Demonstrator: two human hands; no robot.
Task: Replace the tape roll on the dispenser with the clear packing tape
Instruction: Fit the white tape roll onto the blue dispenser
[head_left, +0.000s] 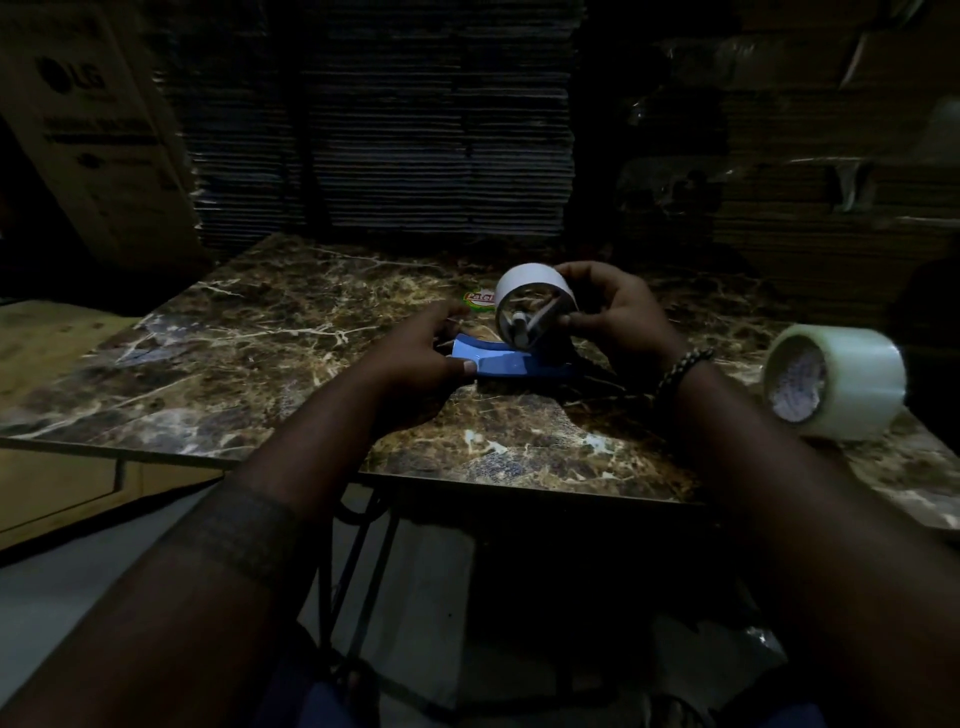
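A tape dispenser with a blue handle (506, 362) lies on the marble table (270, 332). My left hand (421, 353) grips the blue handle from the left. An empty white tape core (532, 291) sits on the dispenser's spindle, and my right hand (610, 312) pinches it from the right side. The roll of clear packing tape (836, 382) lies on its side at the table's right edge, apart from both hands.
A round green-and-red sticker (479, 300) shows on the table behind the core. A tall stack of flat cardboard (384, 119) rises behind the table. A printed carton (93, 124) leans at the left. The table's front edge (519, 480) is near my forearms.
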